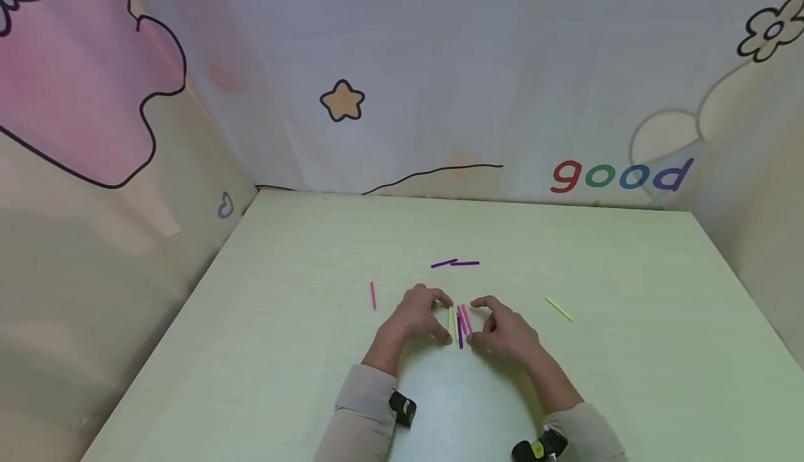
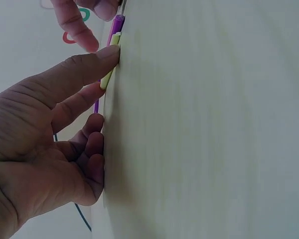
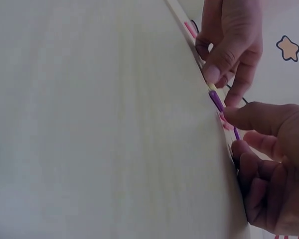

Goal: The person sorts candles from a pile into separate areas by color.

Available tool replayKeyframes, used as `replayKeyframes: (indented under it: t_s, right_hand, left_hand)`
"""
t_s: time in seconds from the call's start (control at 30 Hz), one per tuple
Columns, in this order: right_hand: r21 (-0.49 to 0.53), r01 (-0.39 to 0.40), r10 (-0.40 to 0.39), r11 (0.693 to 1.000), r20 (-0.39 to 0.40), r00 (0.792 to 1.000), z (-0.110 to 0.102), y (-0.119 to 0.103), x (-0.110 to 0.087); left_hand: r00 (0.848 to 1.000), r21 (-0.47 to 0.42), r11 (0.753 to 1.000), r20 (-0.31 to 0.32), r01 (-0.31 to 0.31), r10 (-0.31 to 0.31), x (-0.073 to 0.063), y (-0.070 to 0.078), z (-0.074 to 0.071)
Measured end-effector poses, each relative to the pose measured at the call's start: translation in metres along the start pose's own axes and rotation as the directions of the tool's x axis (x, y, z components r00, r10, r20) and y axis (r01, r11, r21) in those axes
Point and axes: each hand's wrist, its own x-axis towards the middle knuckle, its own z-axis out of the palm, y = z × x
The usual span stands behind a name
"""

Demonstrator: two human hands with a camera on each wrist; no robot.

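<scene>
Short coloured sticks lie bunched between the two hands on the table. On the bunch's left side are yellow sticks (image 1: 451, 321), with the thumb and forefinger of my left hand (image 1: 417, 314) at their two ends. A purple stick (image 1: 460, 333) lies in the middle, its near end sticking out toward me. Beside it, slanting, are pink sticks (image 1: 466, 319). My right hand (image 1: 507, 333) has its thumb at the near end of the pink ones, its forefinger reaching past their far end. In the left wrist view a yellow stick (image 2: 109, 72) spans from thumb to forefinger.
Two purple sticks (image 1: 465, 263) lie end to end beyond the hands. One pink stick (image 1: 373, 296) lies off to the left and one yellow stick (image 1: 559, 309) to the right. A printed cloth backdrop (image 1: 402, 99) rises behind the table (image 1: 283, 252).
</scene>
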Motion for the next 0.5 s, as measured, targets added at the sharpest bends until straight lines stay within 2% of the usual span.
replayKeyframes:
  t_s: [0.23, 0.5]
  right_hand:
    - [0.027, 0.039, -0.04, 0.999, 0.06, 0.997, -0.0045, 0.005, 0.0047]
    - [-0.033, 0.025, -0.023, 0.999, 0.041, 0.999, -0.0024, 0.0048, 0.0064]
  left_hand:
    - [1.0, -0.003, 1.0, 0.003, 0.023, -0.023, 0.0003, 0.0, 0.0014]
    - [1.0, 0.013, 1.0, -0.011, -0.009, 0.009, 0.0043, -0.007, 0.0054]
